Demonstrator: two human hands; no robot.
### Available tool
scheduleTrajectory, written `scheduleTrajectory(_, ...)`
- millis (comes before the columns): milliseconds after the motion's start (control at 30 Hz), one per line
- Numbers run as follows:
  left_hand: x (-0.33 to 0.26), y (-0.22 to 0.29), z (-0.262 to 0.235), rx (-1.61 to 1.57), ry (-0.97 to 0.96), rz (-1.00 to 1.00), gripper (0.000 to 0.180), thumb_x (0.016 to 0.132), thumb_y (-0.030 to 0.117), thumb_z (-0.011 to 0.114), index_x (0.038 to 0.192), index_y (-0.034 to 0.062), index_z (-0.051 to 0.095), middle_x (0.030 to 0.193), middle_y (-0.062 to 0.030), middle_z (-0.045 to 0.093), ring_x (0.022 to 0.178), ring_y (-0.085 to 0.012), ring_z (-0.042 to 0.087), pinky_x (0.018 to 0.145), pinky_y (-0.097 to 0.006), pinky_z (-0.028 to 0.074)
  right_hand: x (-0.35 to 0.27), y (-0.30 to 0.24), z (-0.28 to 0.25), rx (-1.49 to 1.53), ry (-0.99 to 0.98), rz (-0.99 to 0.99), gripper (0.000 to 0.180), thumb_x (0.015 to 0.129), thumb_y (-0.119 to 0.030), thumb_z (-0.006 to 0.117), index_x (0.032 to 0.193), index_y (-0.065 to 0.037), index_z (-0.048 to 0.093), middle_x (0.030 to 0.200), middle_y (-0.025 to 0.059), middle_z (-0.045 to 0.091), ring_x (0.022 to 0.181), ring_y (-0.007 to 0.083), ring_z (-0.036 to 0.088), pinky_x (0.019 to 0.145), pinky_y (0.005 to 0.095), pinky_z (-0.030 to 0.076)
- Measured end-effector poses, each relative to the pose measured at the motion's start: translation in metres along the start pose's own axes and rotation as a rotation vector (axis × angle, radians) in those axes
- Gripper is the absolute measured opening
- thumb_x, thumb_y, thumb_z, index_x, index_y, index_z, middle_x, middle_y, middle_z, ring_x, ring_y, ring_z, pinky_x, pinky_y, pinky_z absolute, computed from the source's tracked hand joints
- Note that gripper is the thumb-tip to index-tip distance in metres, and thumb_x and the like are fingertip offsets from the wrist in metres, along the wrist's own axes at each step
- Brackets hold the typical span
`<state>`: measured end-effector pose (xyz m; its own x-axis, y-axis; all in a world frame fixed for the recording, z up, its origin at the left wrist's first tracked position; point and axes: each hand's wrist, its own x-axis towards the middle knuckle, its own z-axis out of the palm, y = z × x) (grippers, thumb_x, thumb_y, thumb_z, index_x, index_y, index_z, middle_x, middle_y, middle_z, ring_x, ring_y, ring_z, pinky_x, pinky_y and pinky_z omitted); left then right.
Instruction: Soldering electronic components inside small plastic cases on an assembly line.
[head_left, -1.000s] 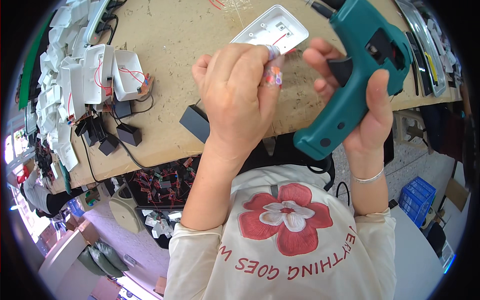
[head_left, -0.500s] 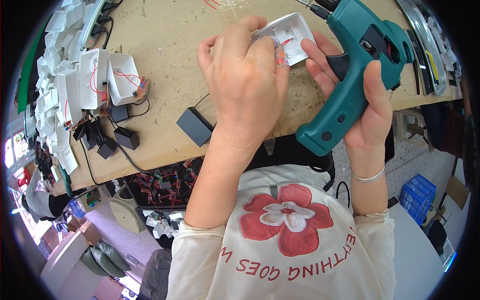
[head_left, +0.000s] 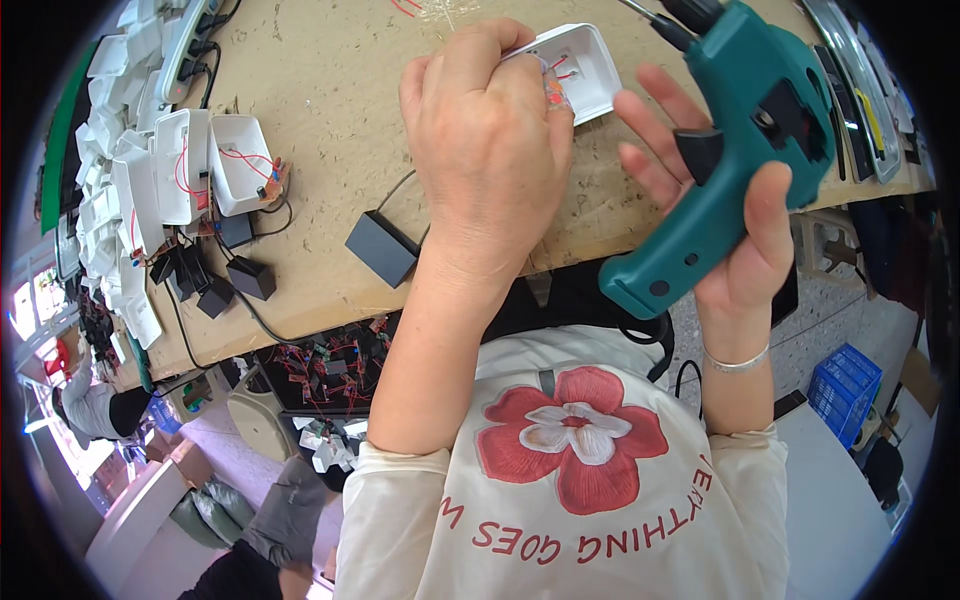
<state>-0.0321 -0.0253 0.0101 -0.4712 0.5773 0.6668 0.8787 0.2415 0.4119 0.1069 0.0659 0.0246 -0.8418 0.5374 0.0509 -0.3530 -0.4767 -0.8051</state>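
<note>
My left hand (head_left: pixel 490 150) is closed on the near-left edge of a white open plastic box (head_left: pixel 590 75). Thin red wires show inside the box, and my fingers cover part of it. A colourful wrap shows at one finger. In my right hand (head_left: pixel 745 255) lies a teal glue gun (head_left: pixel 690 220) with a black trigger and a thin metal nozzle. Its handle rests across the palm, thumb on one side, while the other fingers are spread beyond the trigger, off it. A black block (head_left: pixel 382 248) with a cord lies beside my left wrist.
White boxes with red wires (head_left: pixel 240 165) and black blocks (head_left: pixel 252 277) sit at left, beside piled white casings (head_left: pixel 105 130) and a power strip (head_left: pixel 190 50). Wired circuit boards fill a black tray (head_left: pixel 335 365) below the table edge. A person (head_left: pixel 270 540) is at lower left.
The glue gun has shifted a little right and down, and my right fingers have spread away from its trigger. The box tilts slightly in my left hand. A person has come into view at lower left.
</note>
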Motion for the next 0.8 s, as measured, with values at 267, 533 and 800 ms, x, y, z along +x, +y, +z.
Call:
scheduleTrajectory(267, 0.002, 0.004, -0.001, -0.044, -0.033, -0.038, 0.015, 0.064, -0.004, 0.062, 0.078, -0.0058, 0.061, 0.094, -0.0109, 0.058, 0.079, -0.0237, 0.058, 0.068, -0.031, 0.048, -0.060, -0.031, -0.019, -0.239, 0.089, -0.006, 0.085, 0.077, -0.045, 0.063, 0.135, 0.003, 0.023, 0.132, 0.0255, 0.036, 0.083, 0.0228, 0.061, 0.062, 0.0271, 0.054)
scheduleTrajectory(533, 0.003, 0.003, -0.004, -0.023, -0.103, -0.064, 0.030, 0.063, 0.003, 0.067, 0.091, -0.0057, 0.059, 0.101, -0.0144, 0.056, 0.086, -0.0275, 0.056, 0.074, -0.034, 0.047, -0.096, -0.039, -0.015, -0.605, 0.260, 0.050, 0.078, 0.068, -0.046, 0.073, 0.116, 0.007, 0.043, 0.107, 0.0193, 0.056, 0.064, 0.0161, 0.058, 0.051, 0.0218, 0.045)
scheduleTrajectory(800, 0.012, -0.026, 0.045, -0.460, 0.577, 0.462, 0.010, 0.066, -0.004, 0.059, 0.076, -0.0043, 0.055, 0.087, -0.0161, 0.053, 0.076, -0.0328, 0.052, 0.067, -0.037, 0.043, -0.085, -0.037, -0.010, -0.651, 0.245, 0.099, 0.073, 0.068, -0.040, 0.075, 0.115, 0.006, 0.045, 0.101, 0.0176, 0.057, 0.066, 0.0154, 0.058, 0.053, 0.0239, 0.046)
